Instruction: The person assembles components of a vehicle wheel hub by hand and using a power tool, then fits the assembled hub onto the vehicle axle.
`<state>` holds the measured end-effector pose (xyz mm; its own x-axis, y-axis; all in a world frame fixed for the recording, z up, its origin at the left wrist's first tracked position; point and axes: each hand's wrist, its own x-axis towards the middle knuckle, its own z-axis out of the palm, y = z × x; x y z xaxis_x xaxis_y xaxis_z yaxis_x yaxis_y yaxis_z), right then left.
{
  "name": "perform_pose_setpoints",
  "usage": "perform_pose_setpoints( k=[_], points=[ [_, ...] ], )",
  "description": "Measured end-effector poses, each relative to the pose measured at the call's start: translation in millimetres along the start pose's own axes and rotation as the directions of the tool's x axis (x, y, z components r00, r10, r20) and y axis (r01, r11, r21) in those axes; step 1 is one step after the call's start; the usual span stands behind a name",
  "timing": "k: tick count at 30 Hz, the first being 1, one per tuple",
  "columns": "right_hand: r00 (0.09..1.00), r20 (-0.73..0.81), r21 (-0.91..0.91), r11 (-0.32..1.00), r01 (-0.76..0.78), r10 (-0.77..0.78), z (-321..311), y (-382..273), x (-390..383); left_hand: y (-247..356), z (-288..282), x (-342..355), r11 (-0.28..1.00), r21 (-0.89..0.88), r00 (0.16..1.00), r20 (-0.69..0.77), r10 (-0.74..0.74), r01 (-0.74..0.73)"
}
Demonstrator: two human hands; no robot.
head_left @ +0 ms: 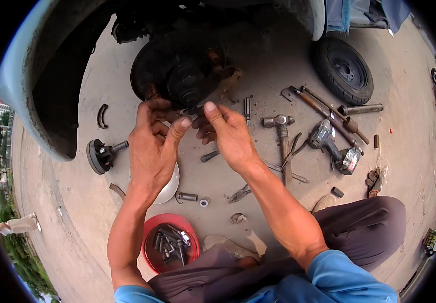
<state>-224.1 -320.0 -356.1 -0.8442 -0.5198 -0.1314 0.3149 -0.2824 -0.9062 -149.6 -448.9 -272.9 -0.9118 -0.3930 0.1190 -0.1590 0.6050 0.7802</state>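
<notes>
Both my hands are raised to the lower edge of a dark wheel hub and brake assembly (185, 81) under a vehicle. My left hand (153, 139) has its fingers curled by the assembly, thumb pointing inward. Opposite it, my right hand (230, 134) is closed with its thumb up against the fingers. Between the fingertips of the two hands shows a bit of a small light metal piece (194, 116); its kind is too small to tell. Shadow hides much of the assembly. Below the hands lies a dark-handled tool (209, 155), and a screwdriver (248, 108) lies to the right.
A pale blue fender (36, 121) curves at upper left. On the concrete lie a wheel (324, 63), hammer (283, 146), cordless impact wrench (324, 136), pliers (240, 193), curved brake shoe (102, 116) and white dish (170, 189). A red basin (146, 247) holds sockets.
</notes>
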Motion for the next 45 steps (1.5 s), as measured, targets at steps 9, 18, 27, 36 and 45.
perform_pose_setpoints(
  k=[9, 18, 27, 36, 45],
  points=[
    [0.894, 0.428, 0.759, 0.483, -0.436, 0.135, 21, 13, 15, 51, 16, 28, 0.911, 0.411, 0.994, -0.112, 0.01, 0.037],
    [0.799, 0.577, 0.817, -0.142, -0.559, 0.172, 33, -1, 1, 72, 41, 52, 0.823, 0.507, 0.963, -0.208, -0.173, 0.257],
    [0.811, 0.543, 0.839, -0.181, -0.514, 0.218, 47, -9, 0, 61, 32, 56, 0.749, 0.518, 0.901, -0.35, -0.255, 0.413],
    [0.775, 0.597, 0.745, -0.5, -0.441, 0.206, 46, -11, -5, 76, 6, 46, 0.852, -0.292, 0.866, -0.127, -0.484, 0.434],
    [0.802, 0.557, 0.812, -0.343, -0.471, 0.216, 42, -10, -7, 82, -2, 36, 0.828, -0.123, 0.823, -0.101, -0.558, 0.546]
  ],
)
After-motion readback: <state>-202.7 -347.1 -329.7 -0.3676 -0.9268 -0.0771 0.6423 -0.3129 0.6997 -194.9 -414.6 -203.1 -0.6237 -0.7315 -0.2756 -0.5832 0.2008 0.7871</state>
